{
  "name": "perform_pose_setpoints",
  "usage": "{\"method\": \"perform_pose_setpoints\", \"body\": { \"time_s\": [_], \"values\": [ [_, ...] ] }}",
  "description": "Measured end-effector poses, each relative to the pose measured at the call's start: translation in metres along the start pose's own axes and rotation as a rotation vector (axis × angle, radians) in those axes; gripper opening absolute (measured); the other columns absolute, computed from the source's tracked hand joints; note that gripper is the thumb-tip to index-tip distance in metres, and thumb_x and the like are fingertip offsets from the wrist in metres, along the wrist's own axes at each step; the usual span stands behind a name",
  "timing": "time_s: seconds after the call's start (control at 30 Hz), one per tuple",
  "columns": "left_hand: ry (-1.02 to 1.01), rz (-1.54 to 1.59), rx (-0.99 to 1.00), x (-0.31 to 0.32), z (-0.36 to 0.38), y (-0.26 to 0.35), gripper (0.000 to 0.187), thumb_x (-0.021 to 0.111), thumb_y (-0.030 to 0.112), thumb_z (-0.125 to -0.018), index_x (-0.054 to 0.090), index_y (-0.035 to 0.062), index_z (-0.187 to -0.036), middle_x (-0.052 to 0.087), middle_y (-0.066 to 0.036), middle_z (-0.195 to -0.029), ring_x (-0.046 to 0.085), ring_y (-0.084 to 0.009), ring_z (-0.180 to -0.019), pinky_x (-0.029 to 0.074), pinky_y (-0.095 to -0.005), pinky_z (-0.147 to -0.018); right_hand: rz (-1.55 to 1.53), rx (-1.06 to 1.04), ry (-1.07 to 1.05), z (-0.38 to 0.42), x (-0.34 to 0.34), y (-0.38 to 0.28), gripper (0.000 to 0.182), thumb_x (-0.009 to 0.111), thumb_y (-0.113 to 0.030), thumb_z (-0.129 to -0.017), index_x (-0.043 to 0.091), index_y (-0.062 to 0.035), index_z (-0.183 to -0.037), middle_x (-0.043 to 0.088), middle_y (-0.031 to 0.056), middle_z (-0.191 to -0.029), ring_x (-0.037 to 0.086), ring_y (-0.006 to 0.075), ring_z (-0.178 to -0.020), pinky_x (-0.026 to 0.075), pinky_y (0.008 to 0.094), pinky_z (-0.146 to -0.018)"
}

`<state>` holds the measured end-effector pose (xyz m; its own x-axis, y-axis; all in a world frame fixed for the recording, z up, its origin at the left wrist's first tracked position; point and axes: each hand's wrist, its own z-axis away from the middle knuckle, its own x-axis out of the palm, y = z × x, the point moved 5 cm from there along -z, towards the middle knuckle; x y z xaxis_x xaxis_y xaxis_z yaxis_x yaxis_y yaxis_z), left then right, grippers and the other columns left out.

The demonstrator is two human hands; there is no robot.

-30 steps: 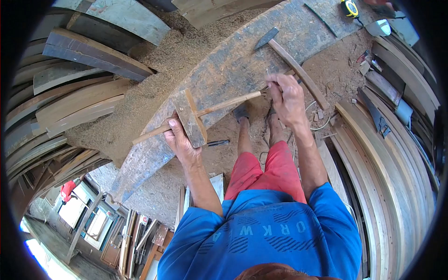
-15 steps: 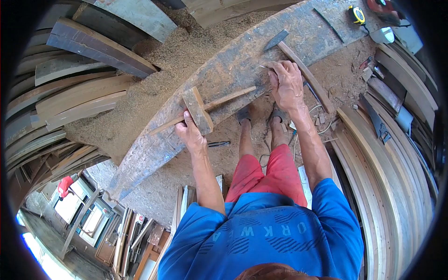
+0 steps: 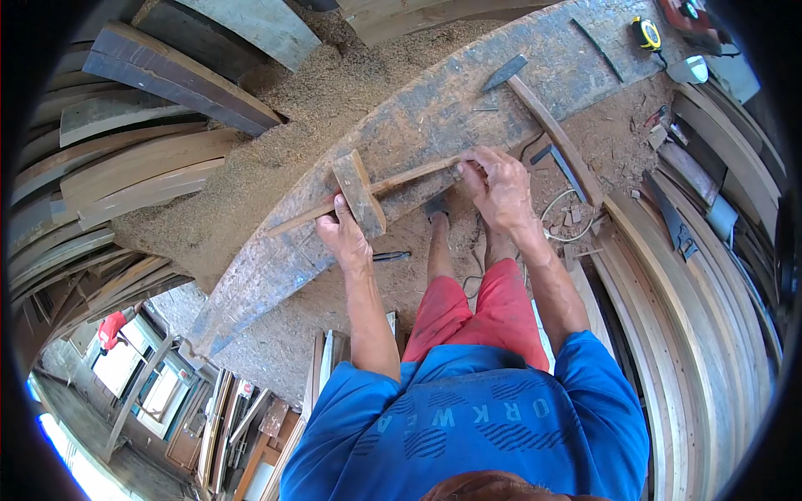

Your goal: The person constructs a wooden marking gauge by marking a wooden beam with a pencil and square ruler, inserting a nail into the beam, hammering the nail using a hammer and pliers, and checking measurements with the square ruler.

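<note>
A wooden block (image 3: 359, 194) has a thin wooden stick (image 3: 418, 174) passing through it, above the worn workbench plank (image 3: 401, 117). My left hand (image 3: 345, 236) is closed on the block's near side and the stick, thumb up. At the stick's right end, my right hand (image 3: 499, 185) pinches the tip between thumb and fingers. Beyond my right hand lies a hammer (image 3: 547, 129), its head on the plank and its handle reaching over the near edge. A small nail-like piece (image 3: 485, 109) rests on the plank left of the hammer handle.
A yellow tape measure (image 3: 646, 33), a white cup-like object (image 3: 690, 70) and a thin dark rod (image 3: 597, 50) are at the plank's far right. Boards are stacked left and right (image 3: 668, 317). A handsaw (image 3: 670, 219) leans at right. A person in red (image 3: 110, 331) is at far left.
My right hand has moved down and left onto the stick's end. The small thin piece it held now lies on the plank. The left hand still holds the block and stick.
</note>
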<state>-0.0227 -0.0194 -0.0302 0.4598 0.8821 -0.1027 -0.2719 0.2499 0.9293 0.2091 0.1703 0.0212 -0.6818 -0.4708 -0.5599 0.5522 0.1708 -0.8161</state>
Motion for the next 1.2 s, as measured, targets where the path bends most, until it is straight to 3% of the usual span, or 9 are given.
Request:
{"method": "perform_pose_setpoints", "body": {
  "time_s": [0.23,0.43,0.53,0.63,0.93,1.03,1.2],
  "values": [
    [0.008,-0.099,0.023,-0.001,-0.001,0.005,0.026,0.061,0.019,-0.102,0.063,-0.0055,-0.11,0.067,-0.009,-0.103,0.061,-0.0142,-0.091,0.05,-0.0294,-0.083,-0.011,0.106,-0.015,-0.002,0.014,0.003,0.015,0.07,-0.01,-0.088,0.068,-0.0022,-0.101,0.067,0.0181,-0.086,0.069,0.0336,-0.079,0.054,0.0399,-0.07],
    [-0.042,-0.233,-0.17,-0.002,-0.012,0.01,0.032,0.064,0.025,-0.101,0.063,-0.0055,-0.11,0.068,-0.008,-0.102,0.061,-0.0129,-0.092,0.049,-0.028,-0.081,0.007,0.076,0.003,-0.002,0.012,0.004,0.018,0.069,-0.009,-0.087,0.067,-0.0012,-0.104,0.068,0.0173,-0.088,0.069,0.0308,-0.078,0.054,0.0385,-0.07],
    [-0.07,-0.217,-0.083,0.001,-0.008,0.023,0.032,0.064,0.027,-0.101,0.063,-0.0039,-0.111,0.068,-0.006,-0.096,0.06,-0.0126,-0.086,0.049,-0.0268,-0.076,-0.028,0.094,-0.013,0.0,0.012,0.004,0.022,0.068,-0.013,-0.088,0.065,-0.0039,-0.108,0.068,0.0167,-0.091,0.068,0.0355,-0.083,0.053,0.0442,-0.073],
    [-0.146,-0.359,-0.202,-0.016,-0.008,0.014,0.033,0.064,0.028,-0.101,0.062,-0.0032,-0.113,0.066,-0.004,-0.093,0.058,-0.0116,-0.082,0.048,-0.0265,-0.075,-0.038,0.077,-0.006,0.001,0.008,0.002,0.023,0.068,-0.011,-0.088,0.065,-0.004,-0.109,0.068,0.0162,-0.09,0.068,0.0345,-0.081,0.054,0.0434,-0.071],
    [-0.115,-0.24,-0.106,-0.015,-0.002,0.012,0.03,0.06,0.026,-0.103,0.061,-0.0022,-0.113,0.064,-0.003,-0.099,0.053,-0.0086,-0.089,0.045,-0.027,-0.082,-0.06,0.097,0.043,0.008,-0.002,-0.002,0.023,0.069,-0.01,-0.088,0.066,-0.0013,-0.109,0.067,0.0156,-0.085,0.067,0.0337,-0.076,0.053,0.0413,-0.069],
    [-0.117,-0.23,-0.101,-0.018,-0.003,0.008,0.031,0.06,0.027,-0.103,0.061,-0.0024,-0.113,0.064,-0.003,-0.098,0.053,-0.0086,-0.088,0.046,-0.0272,-0.081,-0.072,0.115,0.046,0.011,-0.008,-0.004,0.023,0.069,-0.01,-0.088,0.066,-0.0004,-0.109,0.066,0.0163,-0.085,0.067,0.0323,-0.075,0.053,0.0405,-0.068],
    [-0.108,-0.169,-0.102,-0.021,-0.005,0.003,0.033,0.06,0.028,-0.103,0.061,-0.0029,-0.112,0.065,-0.004,-0.099,0.055,-0.0089,-0.089,0.046,-0.0263,-0.082,-0.037,0.064,0.209,0.015,-0.043,-0.006,0.02,0.066,-0.007,-0.091,0.066,-0.0011,-0.11,0.067,0.0118,-0.086,0.066,0.0208,-0.074,0.053,0.0347,-0.065]
  ]
}}
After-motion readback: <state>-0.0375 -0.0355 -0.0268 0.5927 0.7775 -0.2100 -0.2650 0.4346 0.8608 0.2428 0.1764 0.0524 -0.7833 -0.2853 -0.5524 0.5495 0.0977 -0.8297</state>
